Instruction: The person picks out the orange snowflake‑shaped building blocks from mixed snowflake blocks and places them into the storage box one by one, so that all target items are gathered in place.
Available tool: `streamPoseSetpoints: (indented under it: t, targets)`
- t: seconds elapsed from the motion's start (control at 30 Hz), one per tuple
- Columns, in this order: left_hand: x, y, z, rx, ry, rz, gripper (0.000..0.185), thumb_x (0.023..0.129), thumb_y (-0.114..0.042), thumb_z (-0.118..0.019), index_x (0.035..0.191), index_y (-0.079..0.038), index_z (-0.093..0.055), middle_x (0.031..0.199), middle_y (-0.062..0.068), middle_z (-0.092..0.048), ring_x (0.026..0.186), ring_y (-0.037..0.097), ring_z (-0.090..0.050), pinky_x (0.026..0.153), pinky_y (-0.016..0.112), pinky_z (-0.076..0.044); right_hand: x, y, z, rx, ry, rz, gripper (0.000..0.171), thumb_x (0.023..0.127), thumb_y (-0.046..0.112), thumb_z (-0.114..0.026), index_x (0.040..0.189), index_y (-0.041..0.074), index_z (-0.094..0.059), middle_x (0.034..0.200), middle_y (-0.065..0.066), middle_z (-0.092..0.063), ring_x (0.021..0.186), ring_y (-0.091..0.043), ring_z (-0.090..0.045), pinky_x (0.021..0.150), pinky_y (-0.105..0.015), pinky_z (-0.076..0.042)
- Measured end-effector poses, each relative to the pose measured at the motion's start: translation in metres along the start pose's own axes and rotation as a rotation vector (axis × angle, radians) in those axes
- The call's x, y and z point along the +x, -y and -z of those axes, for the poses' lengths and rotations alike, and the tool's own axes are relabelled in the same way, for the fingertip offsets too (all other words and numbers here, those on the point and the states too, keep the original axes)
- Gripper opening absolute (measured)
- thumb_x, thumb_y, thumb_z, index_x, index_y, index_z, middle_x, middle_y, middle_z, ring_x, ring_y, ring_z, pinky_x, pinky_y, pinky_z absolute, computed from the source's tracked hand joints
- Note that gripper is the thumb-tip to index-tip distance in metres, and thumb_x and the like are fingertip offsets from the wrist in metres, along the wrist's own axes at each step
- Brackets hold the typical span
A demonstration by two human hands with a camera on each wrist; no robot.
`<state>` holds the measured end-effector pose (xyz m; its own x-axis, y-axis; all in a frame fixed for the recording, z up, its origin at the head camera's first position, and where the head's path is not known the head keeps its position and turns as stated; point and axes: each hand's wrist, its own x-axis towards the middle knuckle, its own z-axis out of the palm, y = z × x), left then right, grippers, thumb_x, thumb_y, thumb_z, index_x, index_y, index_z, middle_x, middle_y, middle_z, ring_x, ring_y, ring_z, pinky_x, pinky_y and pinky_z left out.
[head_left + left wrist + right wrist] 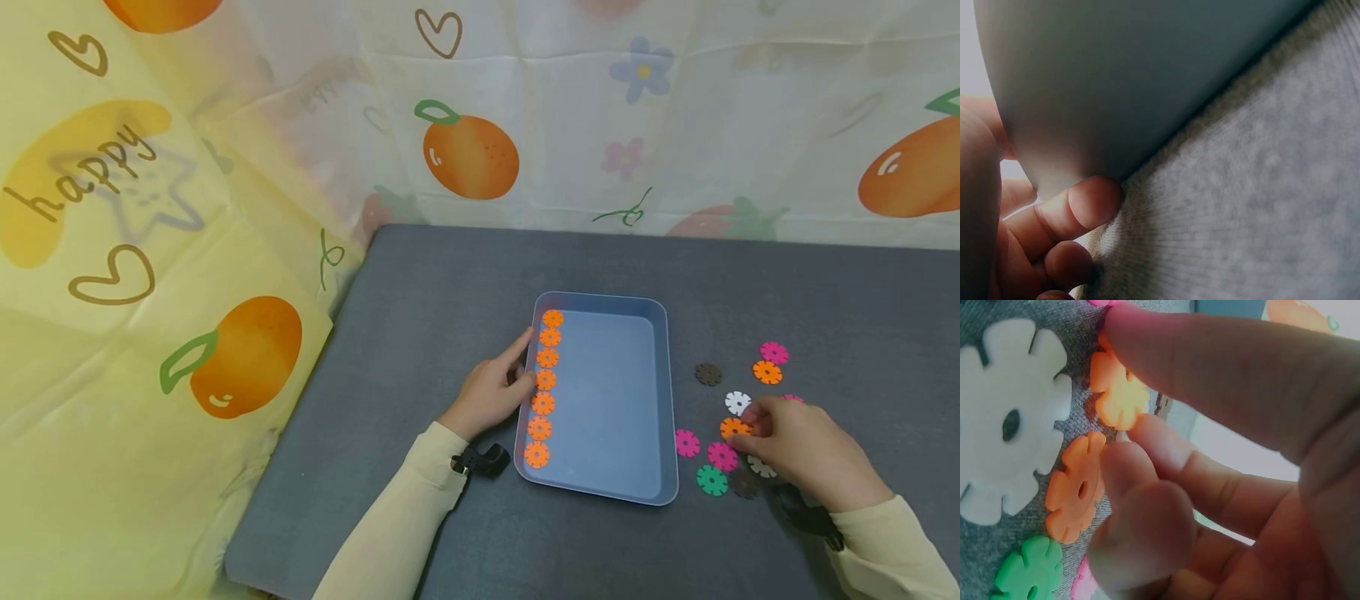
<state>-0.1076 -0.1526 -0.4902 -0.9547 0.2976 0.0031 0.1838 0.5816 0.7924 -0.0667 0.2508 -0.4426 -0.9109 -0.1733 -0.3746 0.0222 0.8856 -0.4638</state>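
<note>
Grey mat [450, 283] covers the table; fruit-print cloth [225, 167] hangs behind it and drapes down on the left. Blue tray [607, 400] sits mid-mat, long side running near to far. Seven orange discs [543, 382] lie in a single column inside the tray along its left wall, each just beside the next. Left hand [491, 392] rests against the tray's left outer wall; fingers lie fairly straight along the rim, and in the left wrist view two fingertips [1085, 206] press the wall where it meets the mat. Loose discs are scattered on the mat right of the tray: brown [707, 373], white [738, 402], pink [774, 352], orange [767, 372] farther off, pink [686, 442] and green [712, 480] nearer. Right hand [806, 450] hovers over this cluster; thumb and forefinger pinch the edge of one orange disc [733, 428], which lies on the mat just near the white one, well right of the tray.
</note>
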Motion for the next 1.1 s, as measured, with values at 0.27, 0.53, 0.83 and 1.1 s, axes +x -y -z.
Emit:
streamPoseSetpoints:
  t: [0.27, 0.53, 0.83, 1.1]
  targets:
    - [0.001, -0.002, 0.001, -0.002, 0.006, 0.002, 0.07, 0.099, -0.028, -0.056, 0.166, -0.024, -0.036, 0.071, -0.006, -0.058, 0.051, 0.012, -0.043, 0.052, 0.027, -0.034, -0.004, 0.007, -0.002, 0.03, -0.079, 0.067, 0.02, 0.091, 0.02, -0.08, 0.09, 0.01, -0.063, 0.074, 0.001, -0.055, 0.065, -0.017, -0.049, 0.056, -0.032, -0.038]
    - [0.001, -0.001, 0.001, 0.002, -0.001, 0.003, 0.07, 0.098, -0.028, -0.055, 0.166, -0.025, -0.036, 0.07, -0.006, -0.057, 0.05, 0.012, -0.042, 0.051, 0.027, -0.033, 0.006, 0.024, 0.005, 0.04, -0.166, 0.164, 0.008, 0.095, 0.01, -0.068, 0.096, 0.003, -0.071, 0.087, -0.004, -0.07, 0.066, -0.015, -0.052, 0.057, -0.031, -0.04]
    - [0.0, -0.002, 0.001, -0.009, 0.003, 0.004, 0.07, 0.099, -0.028, -0.056, 0.166, -0.028, -0.034, 0.071, -0.006, -0.059, 0.051, 0.013, -0.043, 0.052, 0.028, -0.035, 0.024, 0.044, 0.016, 0.123, -0.191, 0.182, 0.024, 0.101, 0.013, -0.066, 0.114, -0.006, -0.071, 0.086, -0.008, -0.072, 0.058, -0.016, -0.05, 0.053, -0.031, -0.04]
    - [0.0, -0.001, 0.0, 0.004, 0.002, 0.01, 0.07, 0.099, -0.029, -0.056, 0.166, -0.028, -0.034, 0.07, -0.006, -0.058, 0.051, 0.012, -0.043, 0.052, 0.028, -0.035, 0.044, 0.067, 0.026, 0.146, -0.2, 0.164, 0.025, 0.101, 0.018, -0.065, 0.115, -0.002, -0.072, 0.093, -0.012, -0.072, 0.061, -0.02, -0.054, 0.055, -0.034, -0.044]
